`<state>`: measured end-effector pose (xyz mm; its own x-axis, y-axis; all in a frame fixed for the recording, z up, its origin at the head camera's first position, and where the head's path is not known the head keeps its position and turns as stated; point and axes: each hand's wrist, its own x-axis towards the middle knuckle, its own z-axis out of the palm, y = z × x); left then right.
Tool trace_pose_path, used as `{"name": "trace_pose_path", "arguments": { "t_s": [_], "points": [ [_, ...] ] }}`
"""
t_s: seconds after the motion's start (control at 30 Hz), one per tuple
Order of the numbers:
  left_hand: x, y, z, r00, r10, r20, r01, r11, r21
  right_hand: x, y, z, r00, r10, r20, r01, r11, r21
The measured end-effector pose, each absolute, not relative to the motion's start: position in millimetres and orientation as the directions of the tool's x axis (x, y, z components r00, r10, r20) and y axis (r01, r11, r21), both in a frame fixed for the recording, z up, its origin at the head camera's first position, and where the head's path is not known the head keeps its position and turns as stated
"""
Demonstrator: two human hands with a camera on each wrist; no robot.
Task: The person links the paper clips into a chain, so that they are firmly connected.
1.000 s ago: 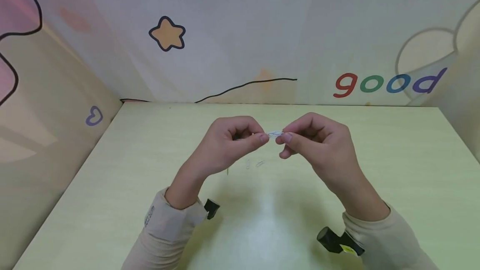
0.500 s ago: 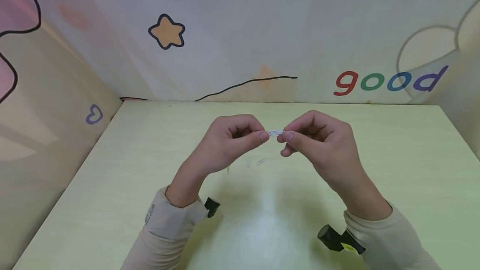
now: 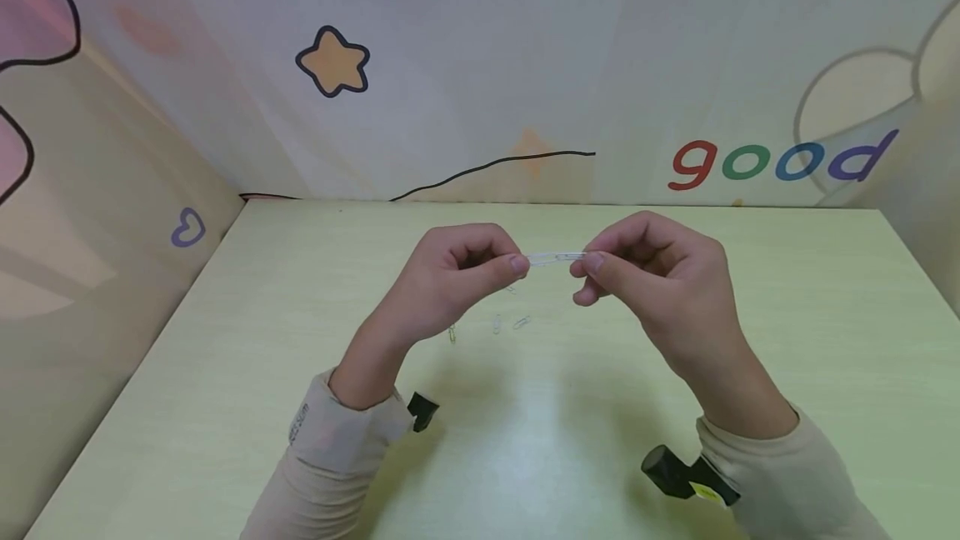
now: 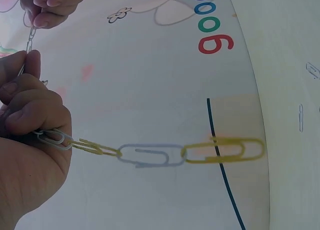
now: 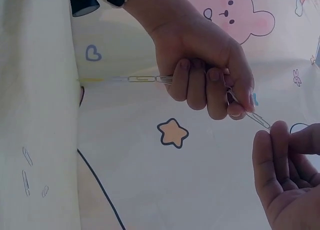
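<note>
My left hand (image 3: pixel 457 282) pinches a linked chain of paper clips above the table. A length of the chain hangs from its curled fingers; in the left wrist view a silver paper clip (image 4: pixel 151 155) and a yellow paper clip (image 4: pixel 224 150) form its lower end. Between thumb and forefinger, my right hand (image 3: pixel 660 286) pinches a silver paper clip at the chain's other end. The silver paper clips (image 3: pixel 547 259) between the hands make a nearly straight line. Part of the chain is hidden inside my left hand.
Loose silver paper clips lie on the pale table (image 3: pixel 540 440) beneath the hands: one paper clip (image 3: pixel 497 324), another paper clip (image 3: pixel 522 322) beside it and one farther back, partly behind the left thumb. A printed backdrop (image 3: pixel 480 65) rises behind the table.
My hands have drawn apart, the right moving right and slightly up. The paper clips between them, bunched together before, now stretch out in a longer line.
</note>
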<state>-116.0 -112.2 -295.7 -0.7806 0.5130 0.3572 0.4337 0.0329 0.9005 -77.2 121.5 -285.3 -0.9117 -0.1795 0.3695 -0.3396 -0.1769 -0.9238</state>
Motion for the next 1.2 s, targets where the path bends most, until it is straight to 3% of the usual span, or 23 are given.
{"name": "trace_pose_path", "arguments": {
  "t_s": [0.33, 0.6, 0.77, 0.87, 1.0, 1.2],
  "points": [
    [-115.4, -113.8, -295.5, -0.778, 0.568, 0.268, 0.376, 0.081, 0.923, -72.9, 121.7, -281.5, -0.903, -0.196, 0.382, -0.349, -0.182, -0.919],
    [-114.9, -107.6, -298.1, -0.711, 0.677, 0.190, 0.338, 0.092, 0.937, -69.3, 119.5, -278.9, -0.869, -0.236, 0.436, -0.396, -0.197, -0.897],
    [-114.6, -104.7, -299.6, -0.601, 0.752, 0.270, 0.407, -0.003, 0.913, -67.2, 116.7, -278.7, -0.851, -0.260, 0.456, -0.426, -0.166, -0.889],
    [-113.6, -102.4, -299.7, -0.549, 0.776, 0.310, 0.370, -0.108, 0.923, -66.1, 115.4, -279.2, -0.844, -0.274, 0.460, -0.430, -0.166, -0.887],
    [-113.0, -100.1, -300.7, -0.528, 0.773, 0.352, 0.313, -0.208, 0.927, -64.8, 114.6, -279.7, -0.844, -0.280, 0.458, -0.433, -0.149, -0.889],
    [-112.2, -98.7, -301.1, -0.563, 0.738, 0.372, 0.303, -0.234, 0.924, -63.0, 113.9, -279.2, -0.855, -0.258, 0.450, -0.440, -0.097, -0.893]
  ]
}}
